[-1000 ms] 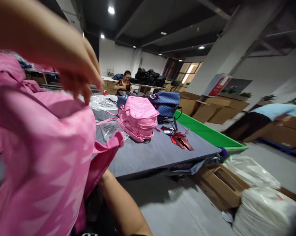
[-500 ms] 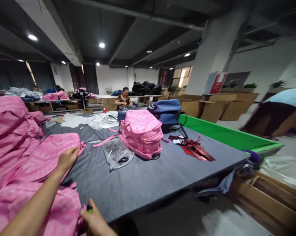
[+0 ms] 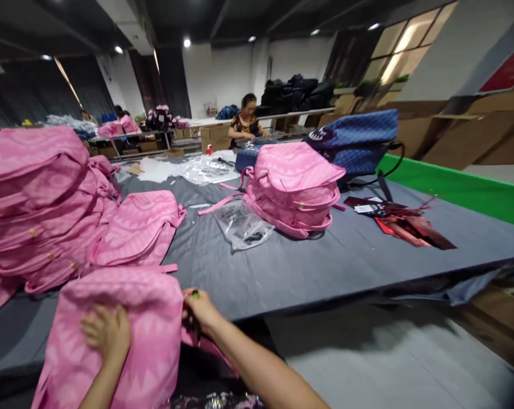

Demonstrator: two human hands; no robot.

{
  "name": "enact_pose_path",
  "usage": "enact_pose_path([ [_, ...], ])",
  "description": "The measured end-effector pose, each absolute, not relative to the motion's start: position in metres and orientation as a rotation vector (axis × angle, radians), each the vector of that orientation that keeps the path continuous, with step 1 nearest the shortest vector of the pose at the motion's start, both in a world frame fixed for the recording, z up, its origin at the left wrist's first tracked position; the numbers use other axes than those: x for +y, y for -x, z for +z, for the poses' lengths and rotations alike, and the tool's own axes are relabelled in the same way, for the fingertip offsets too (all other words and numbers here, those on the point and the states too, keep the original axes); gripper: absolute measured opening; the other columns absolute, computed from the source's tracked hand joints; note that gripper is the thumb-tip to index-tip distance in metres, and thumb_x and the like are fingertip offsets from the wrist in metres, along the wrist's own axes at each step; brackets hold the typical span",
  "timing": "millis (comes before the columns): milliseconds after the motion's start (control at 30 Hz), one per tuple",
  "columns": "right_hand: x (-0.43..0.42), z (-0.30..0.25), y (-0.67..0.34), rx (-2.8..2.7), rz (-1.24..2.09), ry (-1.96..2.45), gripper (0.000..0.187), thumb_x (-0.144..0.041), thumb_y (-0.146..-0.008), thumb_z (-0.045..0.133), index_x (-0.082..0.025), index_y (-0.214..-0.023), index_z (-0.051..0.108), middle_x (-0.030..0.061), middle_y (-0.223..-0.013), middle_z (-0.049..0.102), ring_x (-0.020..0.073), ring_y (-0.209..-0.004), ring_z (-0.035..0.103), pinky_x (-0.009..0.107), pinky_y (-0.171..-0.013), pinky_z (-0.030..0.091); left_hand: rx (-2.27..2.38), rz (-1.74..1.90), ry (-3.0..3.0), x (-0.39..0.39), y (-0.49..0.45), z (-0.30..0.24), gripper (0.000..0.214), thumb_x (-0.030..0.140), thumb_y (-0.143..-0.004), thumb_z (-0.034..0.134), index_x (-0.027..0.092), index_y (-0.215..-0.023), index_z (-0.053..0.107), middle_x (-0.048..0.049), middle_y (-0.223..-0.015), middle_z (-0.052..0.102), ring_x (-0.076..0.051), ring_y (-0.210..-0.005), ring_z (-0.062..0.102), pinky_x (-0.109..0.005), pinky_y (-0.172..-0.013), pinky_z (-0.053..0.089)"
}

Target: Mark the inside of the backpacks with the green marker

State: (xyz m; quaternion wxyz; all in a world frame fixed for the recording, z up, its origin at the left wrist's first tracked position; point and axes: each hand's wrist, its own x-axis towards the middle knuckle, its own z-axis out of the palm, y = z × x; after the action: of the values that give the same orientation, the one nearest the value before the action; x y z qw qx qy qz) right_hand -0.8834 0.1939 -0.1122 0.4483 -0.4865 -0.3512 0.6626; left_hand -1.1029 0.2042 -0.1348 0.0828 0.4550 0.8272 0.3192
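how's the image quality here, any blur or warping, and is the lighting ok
Head view: wide-angle warping bends the grey table edge and ceiling lines; corners darken; the window glares; ceiling spots light the pink backpack evenly; the left hand and right hand look slightly soft.

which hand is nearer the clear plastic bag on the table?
Right. The right hand grips the near pink bag's right edge, below the plastic bag. The left hand lies flat on that bag's front, further left.
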Motion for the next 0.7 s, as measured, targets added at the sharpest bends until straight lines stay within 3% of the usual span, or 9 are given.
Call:
enact_pose_path([
  [67, 0.211, -0.102, 0.868, -0.827, 1.623, 1.272, 0.021, -0.025, -0.101, 0.057, -0.012, -0.085, 0.061, -0.0041, -0.065, 0.058, 0.0076, -0.052, 0.056, 0.017, -0.046, 0.042, 2.439, 0.962, -1.304, 0.217, 1.084, -0.134, 0.109, 0.073, -0.081, 0.035, 0.007, -0.16, 0.003, -0.0303, -0.165, -0.006, -0.05, -0.152, -0.005, -0.069, -0.12, 0.009],
  [167, 0.25, -0.084, 0.831, -0.766, 1.53, 1.377, 0.02, -0.015, -0.1, 0.053, -0.012, -0.081, 0.058, -0.0043, -0.061, 0.056, 0.0071, -0.05, 0.056, 0.015, -0.04, 0.03, 2.256, 0.873, -1.492, 0.242, 1.049, -0.108, 0.106, 0.072, -0.085, 0.035, 0.003, -0.16, 0.005, -0.0311, -0.165, -0.003, -0.046, -0.154, -0.005, -0.065, -0.121, 0.007],
  [267, 0.278, -0.078, 0.78, -0.672, 1.367, 1.519, 0.019, -0.025, -0.101, 0.056, -0.013, -0.087, 0.059, -0.0049, -0.069, 0.057, 0.0053, -0.052, 0.052, 0.015, -0.042, 0.036, 1.662, 0.763, -1.748, 0.251, 1.047, -0.075, 0.093, 0.071, -0.084, 0.043, 0.012, -0.155, 0.035, -0.0223, -0.163, 0.028, -0.038, -0.154, 0.021, -0.055, -0.123, 0.022],
  [333, 0.273, -0.082, 0.742, -0.612, 1.26, 1.608, 0.017, -0.028, -0.102, 0.055, -0.013, -0.096, 0.06, -0.0036, -0.075, 0.059, 0.0053, -0.053, 0.053, 0.015, -0.042, 0.037, 1.518, 0.783, -1.894, 0.249, 1.073, -0.067, 0.081, 0.071, -0.082, 0.05, 0.021, -0.146, 0.051, -0.0138, -0.157, 0.045, -0.032, -0.148, 0.038, -0.05, -0.122, 0.029],
  [433, 0.223, -0.101, 0.703, -0.58, 1.189, 1.674, 0.018, -0.026, -0.1, 0.058, -0.013, -0.112, 0.057, -0.001, -0.081, 0.063, 0.0059, -0.054, 0.058, 0.013, -0.039, 0.03, 1.94, 0.945, -1.961, 0.24, 1.126, -0.088, 0.093, 0.078, -0.069, 0.059, 0.025, -0.145, 0.051, -0.0095, -0.163, 0.034, -0.037, -0.151, 0.029, -0.057, -0.124, 0.019],
  [500, 0.175, -0.122, 0.701, -0.606, 1.265, 1.673, 0.029, -0.029, -0.093, 0.067, -0.013, -0.115, 0.058, 0.0019, -0.081, 0.067, 0.0094, -0.055, 0.063, 0.013, -0.039, 0.029, 1.94, 0.808, -1.542, 0.236, 1.147, -0.118, 0.1, 0.086, -0.066, 0.057, 0.033, -0.15, 0.042, -0.0044, -0.164, 0.034, -0.038, -0.148, 0.037, -0.059, -0.121, 0.028],
  [600, 0.118, -0.156, 0.732, -0.663, 1.462, 1.606, 0.058, -0.04, -0.078, 0.081, -0.014, -0.124, 0.059, 0.0074, -0.085, 0.073, 0.0195, -0.068, 0.07, 0.02, -0.044, 0.045, 1.672, 0.84, -1.107, 0.227, 1.143, -0.154, 0.101, 0.093, -0.064, 0.051, 0.044, -0.151, 0.037, 0.0032, -0.161, 0.039, -0.036, -0.142, 0.046, -0.053, -0.118, 0.038],
  [667, 0.099, -0.171, 0.759, -0.756, 1.469, 1.467, 0.067, -0.045, -0.072, 0.083, -0.021, -0.13, 0.06, 0.0074, -0.102, 0.074, 0.0214, -0.087, 0.071, 0.031, -0.065, 0.059, 1.574, 0.894, -1.073, 0.217, 1.128, -0.16, 0.104, 0.089, -0.062, 0.058, 0.048, -0.153, 0.03, 0.0059, -0.16, 0.041, -0.034, -0.142, 0.046, -0.049, -0.118, 0.039],
  [700, 0.093, -0.175, 0.769, -0.816, 1.44, 1.386, 0.064, -0.046, -0.072, 0.083, -0.023, -0.128, 0.062, 0.0068, -0.11, 0.073, 0.0218, -0.097, 0.069, 0.036, -0.08, 0.059, 1.554, 0.876, -1.116, 0.211, 1.121, -0.158, 0.106, 0.085, -0.062, 0.065, 0.049, -0.154, 0.026, 0.0069, -0.159, 0.042, -0.034, -0.143, 0.045, -0.048, -0.119, 0.039],
])
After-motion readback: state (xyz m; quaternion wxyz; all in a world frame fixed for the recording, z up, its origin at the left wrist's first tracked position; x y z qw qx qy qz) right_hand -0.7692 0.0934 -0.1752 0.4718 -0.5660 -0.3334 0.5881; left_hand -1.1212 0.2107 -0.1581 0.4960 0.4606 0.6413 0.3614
